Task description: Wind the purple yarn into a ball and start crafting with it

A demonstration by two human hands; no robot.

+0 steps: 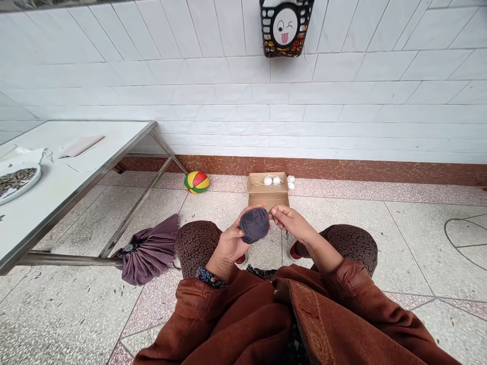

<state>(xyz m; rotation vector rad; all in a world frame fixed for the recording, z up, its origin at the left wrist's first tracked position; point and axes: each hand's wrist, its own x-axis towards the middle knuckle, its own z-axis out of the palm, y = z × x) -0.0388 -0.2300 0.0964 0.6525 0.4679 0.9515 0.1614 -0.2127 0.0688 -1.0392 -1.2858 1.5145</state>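
A dark grey-purple ball of yarn [254, 225] rests in my left hand [231, 242], with the fingers and thumb wrapped round it. Close against its right side, my right hand [288, 222] is closed in a pinch. The strand between those fingertips is too thin to follow clearly, though it appears to come from the ball. Beyond both hands, an open cardboard box [268, 196] sits on the floor with small white balls [272, 180] of thread in its far part. More white balls [291, 182] lie just right of the box.
At left stands a metal-framed table [87, 162] with a plate [23, 183] of seeds or shells on it. A folded purple umbrella [152, 251] leans by its leg. A coloured ball [197, 182] lies near the wall. A black basket [285, 28] hangs above; a wire ring [456, 243] is at right.
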